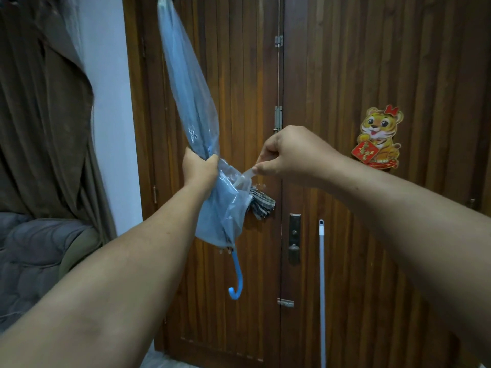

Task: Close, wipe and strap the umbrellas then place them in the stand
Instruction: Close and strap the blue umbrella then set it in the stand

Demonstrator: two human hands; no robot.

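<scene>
Two bare forearms reach up and forward from the bottom corners. Left hand [199,166] is wrapped in a fist round the folded canopy of a pale blue, translucent umbrella [190,107], gripping it roughly two-thirds of the way down. Right hand [285,152] is curled, thumb and fingertips pinching the end of a clear strap [245,174] drawn out sideways from the canopy just beside the left fist.

The umbrella is held in the air, tip up and tilted left — the tip runs out of view at the top edge. Below the left hand the canopy hangs loose and bunched. The blue hooked handle [237,277] points down, curl at the bottom. A checked cloth [261,207] shows just behind the loose folds; what holds it cannot be told.

Behind: a dark wooden double door [345,75] with vertical grooves, a metal lock plate and latch [294,239] near its middle seam. A pale pole [322,288] leans upright against the right leaf. A cartoon tiger sticker [378,138] is on that same leaf, higher up. Far left — a brown curtain [45,115], with a grey quilted cushion [32,261] below it.
</scene>
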